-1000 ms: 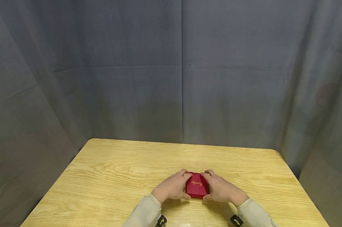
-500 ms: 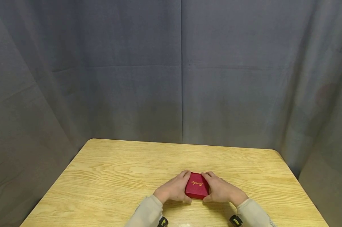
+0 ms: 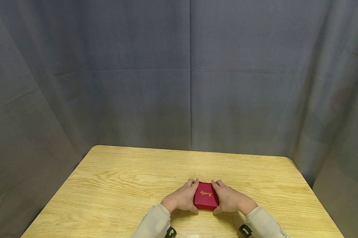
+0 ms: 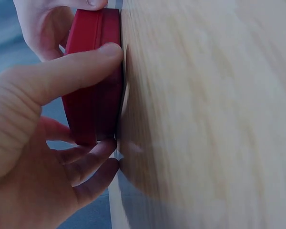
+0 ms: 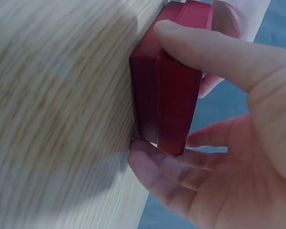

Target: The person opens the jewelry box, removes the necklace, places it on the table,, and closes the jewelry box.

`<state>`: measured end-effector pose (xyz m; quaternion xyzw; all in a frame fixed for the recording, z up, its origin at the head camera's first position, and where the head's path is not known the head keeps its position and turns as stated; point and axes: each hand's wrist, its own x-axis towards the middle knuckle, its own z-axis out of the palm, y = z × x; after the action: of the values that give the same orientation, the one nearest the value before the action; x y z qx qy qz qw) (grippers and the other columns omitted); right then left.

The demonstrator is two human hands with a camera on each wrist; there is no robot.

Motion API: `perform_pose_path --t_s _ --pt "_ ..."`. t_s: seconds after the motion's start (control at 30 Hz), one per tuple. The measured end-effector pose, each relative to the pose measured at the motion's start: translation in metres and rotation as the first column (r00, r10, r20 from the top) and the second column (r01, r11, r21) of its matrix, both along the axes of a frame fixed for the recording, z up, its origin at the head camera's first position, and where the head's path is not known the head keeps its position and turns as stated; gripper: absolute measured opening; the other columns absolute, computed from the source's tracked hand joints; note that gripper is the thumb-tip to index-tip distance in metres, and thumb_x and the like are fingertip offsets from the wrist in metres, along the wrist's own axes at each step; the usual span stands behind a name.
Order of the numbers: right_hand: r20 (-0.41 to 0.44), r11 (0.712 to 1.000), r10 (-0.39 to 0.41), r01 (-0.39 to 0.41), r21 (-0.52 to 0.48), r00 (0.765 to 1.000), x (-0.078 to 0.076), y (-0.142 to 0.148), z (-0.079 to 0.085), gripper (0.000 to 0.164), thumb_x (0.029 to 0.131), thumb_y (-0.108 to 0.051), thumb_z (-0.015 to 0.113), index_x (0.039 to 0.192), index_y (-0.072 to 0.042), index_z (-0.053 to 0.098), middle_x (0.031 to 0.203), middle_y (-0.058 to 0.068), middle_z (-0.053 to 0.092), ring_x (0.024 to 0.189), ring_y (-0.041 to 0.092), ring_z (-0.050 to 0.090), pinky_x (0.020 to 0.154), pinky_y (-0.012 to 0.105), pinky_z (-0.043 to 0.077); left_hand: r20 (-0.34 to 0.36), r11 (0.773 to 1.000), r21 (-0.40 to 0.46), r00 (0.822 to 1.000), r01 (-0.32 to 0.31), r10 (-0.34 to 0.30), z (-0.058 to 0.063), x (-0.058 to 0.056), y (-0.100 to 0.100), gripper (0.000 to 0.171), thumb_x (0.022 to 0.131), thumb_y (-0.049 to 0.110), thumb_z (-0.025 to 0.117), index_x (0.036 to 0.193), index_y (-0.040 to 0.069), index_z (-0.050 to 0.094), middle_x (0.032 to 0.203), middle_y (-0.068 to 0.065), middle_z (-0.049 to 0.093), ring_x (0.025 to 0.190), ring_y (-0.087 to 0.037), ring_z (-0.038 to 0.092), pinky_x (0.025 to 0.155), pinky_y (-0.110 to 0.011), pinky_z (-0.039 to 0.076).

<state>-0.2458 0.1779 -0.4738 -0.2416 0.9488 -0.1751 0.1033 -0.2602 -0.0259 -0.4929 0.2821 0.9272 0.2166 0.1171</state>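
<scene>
"What's changed there?"

"A small shift. The red box [image 3: 206, 201] sits slightly nearer the person, and the left fingers, a second ago lapping over its eleven o'clock corner, now lie along its edge."

"Meaning?"

"A squarer hold, I'd judge. The left hand [image 3: 181, 199] grips it from nine o'clock, the right hand [image 3: 231, 199] from three, thumbs at seven and five."

"Where's the box?"

"Toward five o'clock from the middle of the wooden table [image 3: 131, 172], flat, gold lettering [image 3: 206, 193] up. I can't tell whether it fully touches the wood."

"And around it?"

"Grey curtain [image 3: 137, 99] beyond the table at twelve, more at ten and two. Pale sleeves [image 3: 155, 221] come in from six. The hands themselves hide the box's sides; its contents I can't see."
</scene>
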Motion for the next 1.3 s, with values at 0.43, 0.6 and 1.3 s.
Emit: perform_pose_path --t_s 0.43,0.6,1.3 --pt "0.029 0.999 0.008 -0.009 0.032 1.0 0.0 -0.001 0.002 0.105 0.06 -0.029 0.088 0.142 0.007 0.032 0.119 0.011 0.047 0.094 0.019 0.052 0.083 0.041 0.047 -0.02 1.0 -0.008 1.0 0.019 -0.019 0.0 0.0 -0.001 0.111 0.065 0.029 0.088 0.147 -0.003 0.021 0.132 -0.01 0.043 0.119 -0.018 0.044 0.099 -0.027 0.039" --pt "0.031 1.0 0.014 -0.015 0.013 0.999 0.001 0.0 0.003 0.104 0.061 -0.029 0.088 0.141 0.008 0.032 0.119 0.012 0.047 0.092 0.019 0.051 0.08 0.041 0.048 0.005 0.999 0.038 1.0 0.019 -0.019 0.0 0.001 -0.002 0.111 0.065 0.027 0.088 0.148 -0.002 0.02 0.131 -0.008 0.042 0.116 -0.015 0.045 0.098 -0.026 0.039" --pt "-0.112 0.996 0.06 -0.066 -0.051 0.992 0.008 0.006 0.014 0.099 0.065 -0.034 0.086 0.139 0.009 0.035 0.118 0.011 0.046 0.094 0.016 0.053 0.081 0.039 0.05 -0.009 0.983 0.181 1.0 0.009 -0.008 0.008 0.006 -0.008 0.112 0.066 0.028 0.086 0.15 0.001 0.016 0.131 -0.007 0.039 0.113 -0.015 0.044 0.094 -0.03 0.043"
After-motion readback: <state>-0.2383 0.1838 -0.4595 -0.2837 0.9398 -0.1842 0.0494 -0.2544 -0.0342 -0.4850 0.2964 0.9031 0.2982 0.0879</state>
